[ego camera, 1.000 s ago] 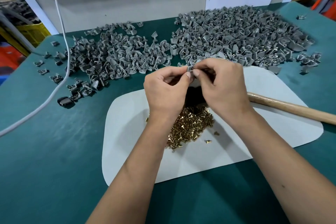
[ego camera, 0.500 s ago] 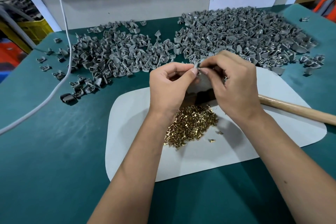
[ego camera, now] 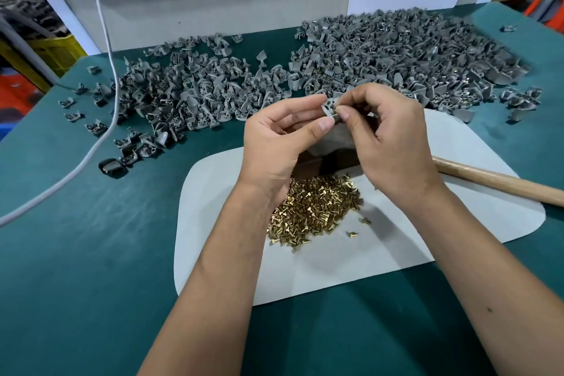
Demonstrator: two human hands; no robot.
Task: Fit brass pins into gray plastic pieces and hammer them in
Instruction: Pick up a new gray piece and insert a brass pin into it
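Both hands, left (ego camera: 274, 143) and right (ego camera: 387, 134), still pinching gray piece (ego camera: 329, 107); slightly further apart.

Bright, even light falls from overhead, casting soft shadows under both forearms onto the white mat (ego camera: 305, 278). The wide lens bends the green table (ego camera: 76, 253) at its edges; corners look soft.

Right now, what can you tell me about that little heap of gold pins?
The pins are small, shiny and brass-looking, each a short stem with a wider flat head. They lie jumbled in a loose heap on the white mat, below both hands and partly hidden by the left wrist. Two strays lie apart to the right. Neither hand touches the heap.
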